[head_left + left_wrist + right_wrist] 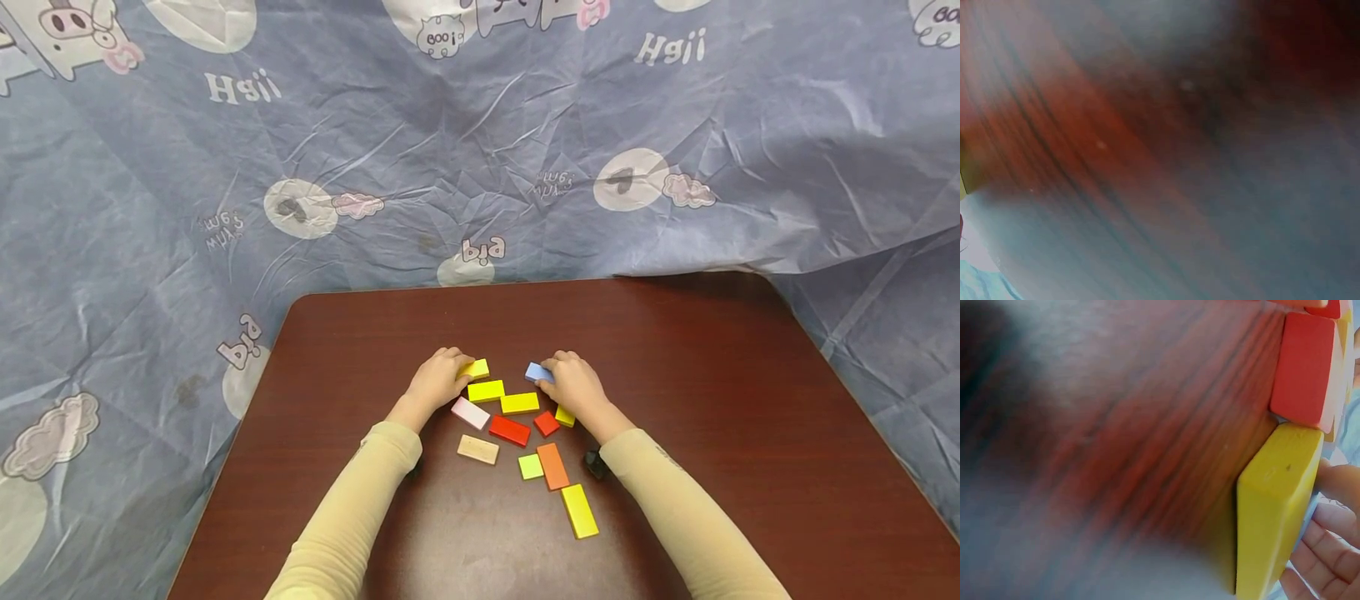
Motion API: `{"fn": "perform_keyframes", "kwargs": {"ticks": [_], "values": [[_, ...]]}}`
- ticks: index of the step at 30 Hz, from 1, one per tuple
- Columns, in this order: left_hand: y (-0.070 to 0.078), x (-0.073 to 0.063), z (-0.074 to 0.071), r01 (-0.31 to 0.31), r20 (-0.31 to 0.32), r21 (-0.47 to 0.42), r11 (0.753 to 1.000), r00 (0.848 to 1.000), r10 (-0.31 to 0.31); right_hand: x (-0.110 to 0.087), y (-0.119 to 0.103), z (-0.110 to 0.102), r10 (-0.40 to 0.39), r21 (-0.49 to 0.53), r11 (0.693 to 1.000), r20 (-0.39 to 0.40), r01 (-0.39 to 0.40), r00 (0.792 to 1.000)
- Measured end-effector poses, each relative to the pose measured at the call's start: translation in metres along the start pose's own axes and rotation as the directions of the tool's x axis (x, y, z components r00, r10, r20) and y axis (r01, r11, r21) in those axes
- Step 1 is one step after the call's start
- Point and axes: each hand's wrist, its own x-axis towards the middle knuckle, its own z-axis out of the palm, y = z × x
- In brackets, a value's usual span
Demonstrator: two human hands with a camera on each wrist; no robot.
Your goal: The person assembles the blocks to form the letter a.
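In the head view my left hand (437, 381) grips a yellow block (477, 368) by its left end, at the far side of a group of flat wooden blocks. Across from it, my right hand (577, 385) pinches a blue block (536, 372) between thumb and fingers. Just under the right wrist lies another yellow block (565, 416), partly hidden. The right wrist view shows that yellow block (1269, 506) up close beside the curled fingers (1329, 547), with a red block (1305, 370) beyond it. The left wrist view holds mostly blurred tabletop.
Between the hands lie yellow blocks (520, 403), a pink block (471, 412) and red blocks (510, 430). Nearer are a plain wood block (477, 449), a green block (530, 467), an orange block (553, 466) and a yellow block (580, 511). A printed cloth (450, 167) hangs behind the table (360, 333).
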Motion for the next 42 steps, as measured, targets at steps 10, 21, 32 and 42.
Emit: {"fn": "perform_keyframes", "kwargs": {"ticks": [10, 21, 32, 42], "values": [[0.002, 0.009, 0.004, 0.024, -0.015, -0.057, 0.998, 1.000, -0.025, 0.019, -0.007, 0.005, 0.020, 0.072, 0.997, 0.035, -0.022, 0.999], [-0.003, 0.018, 0.004, 0.037, -0.039, -0.096, 0.995, 0.998, -0.041, 0.038, -0.016, 0.010, 0.017, 0.066, 0.998, 0.046, -0.020, 0.999], [-0.005, 0.031, 0.003, 0.071, -0.014, -0.112, 0.991, 0.997, -0.073, 0.053, -0.019, 0.008, 0.011, 0.089, 0.996, 0.056, -0.016, 0.998], [-0.001, 0.035, 0.002, 0.091, -0.028, -0.142, 0.986, 0.995, -0.095, 0.064, -0.022, 0.012, -0.023, 0.114, 0.993, 0.051, 0.017, 0.998]]}}
